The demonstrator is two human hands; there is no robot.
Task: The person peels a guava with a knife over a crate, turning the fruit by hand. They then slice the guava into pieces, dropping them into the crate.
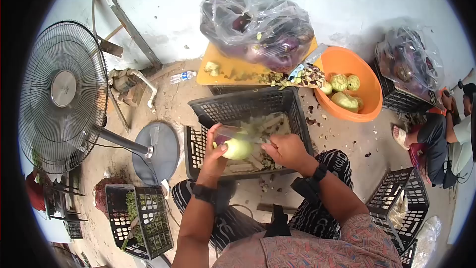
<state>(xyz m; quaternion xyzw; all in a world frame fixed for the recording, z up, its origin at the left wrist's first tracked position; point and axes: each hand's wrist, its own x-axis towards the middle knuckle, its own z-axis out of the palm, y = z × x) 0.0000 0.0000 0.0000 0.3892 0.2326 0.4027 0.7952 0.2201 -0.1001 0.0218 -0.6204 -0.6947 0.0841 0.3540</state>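
Over the black crate (292, 100), my left hand (213, 156) is wrapped round a peeled, pale green eggplant (239, 150). A purple patch of skin shows near its top, close to my fingers. My right hand (288, 151) is closed on the handle end of a knife (235, 132), whose blade is smeared by motion across the top of the eggplant. Below both hands, peelings and pale strips (270, 124) lie in the crate.
A yellow board (206, 74) behind the crate bears a bag of purple eggplants (258, 25), scraps and a blue-handled tool (296, 72). An orange tub (359, 72) holds peeled ones. A standing fan (64, 89) is at left; a person (439, 134) sits at right.
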